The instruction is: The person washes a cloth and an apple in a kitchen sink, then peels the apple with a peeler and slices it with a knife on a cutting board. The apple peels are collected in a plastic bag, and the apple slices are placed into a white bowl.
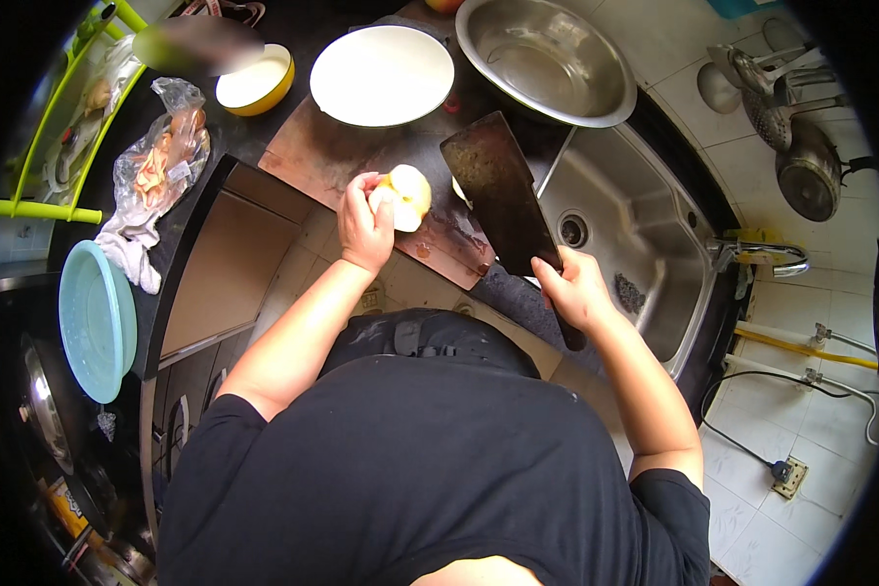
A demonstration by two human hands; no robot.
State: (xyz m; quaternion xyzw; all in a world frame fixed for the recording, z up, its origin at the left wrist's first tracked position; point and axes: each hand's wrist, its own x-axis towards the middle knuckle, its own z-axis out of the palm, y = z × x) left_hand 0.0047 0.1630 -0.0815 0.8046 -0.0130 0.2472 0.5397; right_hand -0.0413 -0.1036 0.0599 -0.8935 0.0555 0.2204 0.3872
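Note:
My left hand is closed around a pale yellow, peeled piece of fruit or vegetable with a lighter cut face, held above the near edge of a brown cutting board. In my right hand is the handle of a cleaver; its broad dark blade slants up and left over the board's right side, apart from the pale piece. A bit of something white shows beside the blade, mostly hidden by it. Behind the board's middle sits a white plate.
A metal basin stands behind the sink, which has a faucet. On the left are a yellow bowl, a plastic bag, a light-blue basin and a green rack. Ladles and a pot hang right.

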